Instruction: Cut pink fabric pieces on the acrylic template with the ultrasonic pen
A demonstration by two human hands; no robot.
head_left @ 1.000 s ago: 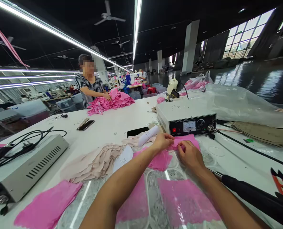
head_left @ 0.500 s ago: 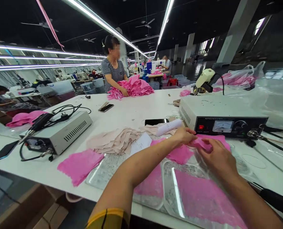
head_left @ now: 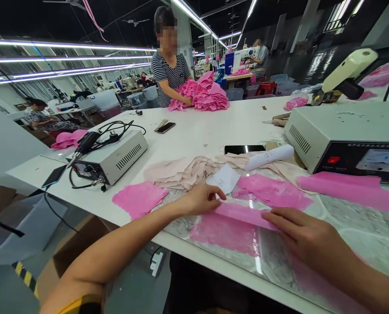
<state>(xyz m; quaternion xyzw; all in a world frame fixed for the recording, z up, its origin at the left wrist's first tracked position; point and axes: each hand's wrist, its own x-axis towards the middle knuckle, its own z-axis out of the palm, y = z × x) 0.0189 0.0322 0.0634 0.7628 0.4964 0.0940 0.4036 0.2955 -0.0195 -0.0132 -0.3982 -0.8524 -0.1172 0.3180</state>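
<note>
Head view: beige cloth (head_left: 181, 172) heaped beyond the hands, card (head_left: 223, 178) beside it, pink pile (head_left: 274, 192) just behind the strip (head_left: 242, 213), box (head_left: 348, 126) off right. And the strip's over the table's near edge, long axis crosswise, right end slanting nearer! Left hand (head_left: 202, 198) pinches one end tight; right hand (head_left: 308, 229) seems closed on the other, thumb hidden.

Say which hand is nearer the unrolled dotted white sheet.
Left: left hand just in front of the sheet; right hand farther off, to its lower right in view.
</note>
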